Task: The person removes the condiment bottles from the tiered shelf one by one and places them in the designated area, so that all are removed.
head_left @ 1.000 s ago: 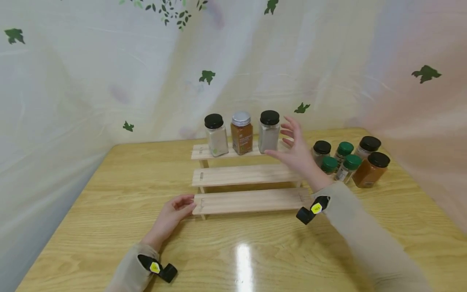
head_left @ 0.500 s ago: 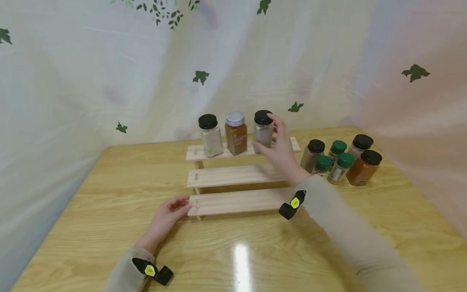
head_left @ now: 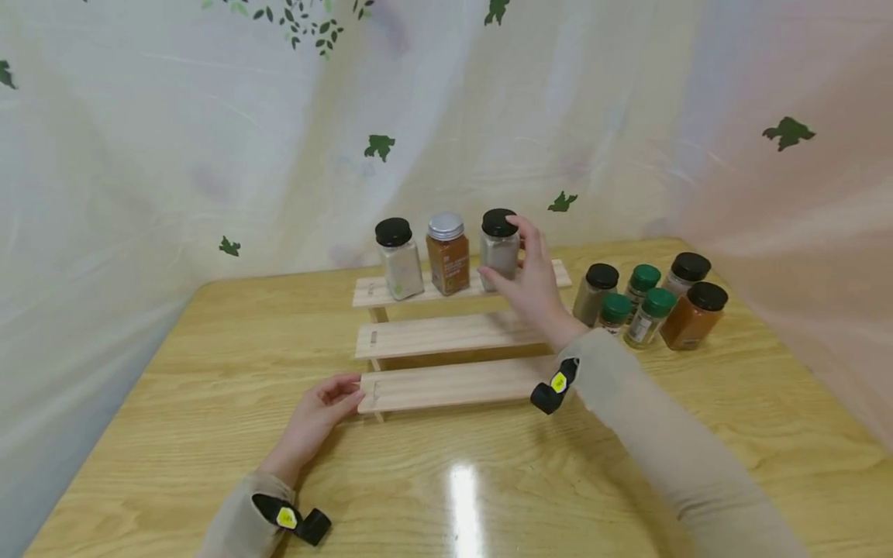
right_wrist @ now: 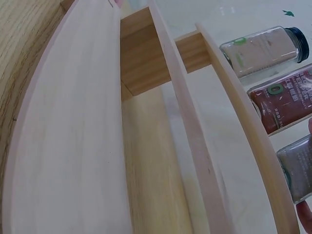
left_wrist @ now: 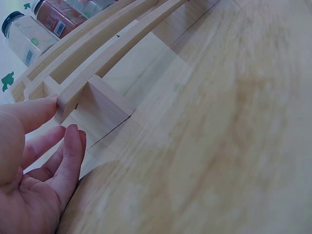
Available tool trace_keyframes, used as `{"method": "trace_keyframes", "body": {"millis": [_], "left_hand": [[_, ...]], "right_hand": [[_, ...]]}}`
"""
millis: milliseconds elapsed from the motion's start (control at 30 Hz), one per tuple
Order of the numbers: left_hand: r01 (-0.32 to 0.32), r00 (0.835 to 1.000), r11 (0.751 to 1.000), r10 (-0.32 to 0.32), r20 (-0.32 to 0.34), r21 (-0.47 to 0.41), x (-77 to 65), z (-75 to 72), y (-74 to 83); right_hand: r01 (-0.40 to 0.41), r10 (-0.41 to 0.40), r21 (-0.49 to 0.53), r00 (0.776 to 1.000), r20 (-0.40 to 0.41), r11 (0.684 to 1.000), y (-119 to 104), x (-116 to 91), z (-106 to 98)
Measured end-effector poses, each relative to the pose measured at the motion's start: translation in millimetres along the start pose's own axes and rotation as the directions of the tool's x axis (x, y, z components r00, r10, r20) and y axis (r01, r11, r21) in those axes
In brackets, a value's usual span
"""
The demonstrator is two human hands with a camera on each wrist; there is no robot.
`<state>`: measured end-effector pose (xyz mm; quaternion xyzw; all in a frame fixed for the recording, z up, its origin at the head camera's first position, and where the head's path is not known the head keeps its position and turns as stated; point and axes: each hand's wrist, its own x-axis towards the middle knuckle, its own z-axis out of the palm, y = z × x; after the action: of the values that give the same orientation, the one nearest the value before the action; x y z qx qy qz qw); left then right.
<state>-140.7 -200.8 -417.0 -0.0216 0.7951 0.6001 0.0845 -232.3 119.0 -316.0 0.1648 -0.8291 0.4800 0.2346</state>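
Observation:
A three-tier wooden rack (head_left: 446,384) stands on the table. My left hand (head_left: 317,418) is at its lower left end, the thumb (left_wrist: 36,113) against the bottom shelf's end and the other fingers bent just below. On the top shelf, my right hand (head_left: 533,291) holds a black-lidded spice jar (head_left: 499,256) of greyish powder between thumb and fingers, the jar upright. To its left stand a silver-lidded jar of red-brown spice (head_left: 448,260) and a black-lidded jar of pale powder (head_left: 401,267). Only fingertips of the right hand show at the right wrist view's edge.
Right of the rack, several more jars are grouped on the table: green-lidded small ones (head_left: 649,318), a grey-brown one (head_left: 595,298) and an orange-brown one (head_left: 694,318) with black lids. A pale leaf-printed curtain (head_left: 279,155) hangs behind the table (head_left: 209,341).
My right hand was apart from the rightmost top-shelf jar with fingers spread; it has moved left and taken hold of it. The left hand has stayed at the rack's end.

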Motion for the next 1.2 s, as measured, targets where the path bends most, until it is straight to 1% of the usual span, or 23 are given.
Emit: {"method": "trace_keyframes", "body": {"millis": [300, 433, 567, 733, 833, 933, 1067, 1200], "left_hand": [[0.005, 1.000, 1.000, -0.005, -0.005, -0.018, -1.6, -0.3, -0.4], [0.011, 1.000, 1.000, -0.011, -0.014, -0.025, -1.7, -0.5, -0.7], [0.011, 1.000, 1.000, -0.011, -0.019, -0.003, -1.3, -0.7, -1.0], [0.009, 1.000, 0.999, -0.008, -0.019, 0.042, 1.1, 0.0, 1.1], [0.001, 1.000, 0.999, 0.000, -0.016, 0.042, 1.8, 0.5, 3.0], [-0.001, 1.000, 1.000, 0.001, -0.012, 0.016, 1.6, 0.9, 4.4], [0.004, 1.000, 1.000, -0.004, -0.005, -0.012, 0.7, 1.3, 4.3], [0.000, 1.000, 1.000, 0.000, -0.007, 0.005, 0.3, 0.8, 1.6]], "right_hand": [[0.004, -0.001, -0.058, 0.999, 0.035, 0.998, 0, -5, -1], [0.020, -0.017, -0.070, 0.999, 0.037, 0.997, 0, -6, 0], [0.035, -0.033, -0.065, 0.999, 0.024, 0.997, 2, -7, 0], [0.082, -0.082, -0.051, 0.997, -0.010, 0.995, 3, -8, -2], [0.117, -0.118, -0.044, 0.993, -0.022, 0.992, 3, -7, -4], [0.145, -0.146, -0.036, 0.988, -0.045, 0.989, 6, -7, -4], [0.172, -0.170, 0.006, 0.978, -0.120, 0.985, 11, -13, -4], [0.191, -0.173, 0.078, 0.965, -0.195, 0.978, 13, -20, -5]]}}
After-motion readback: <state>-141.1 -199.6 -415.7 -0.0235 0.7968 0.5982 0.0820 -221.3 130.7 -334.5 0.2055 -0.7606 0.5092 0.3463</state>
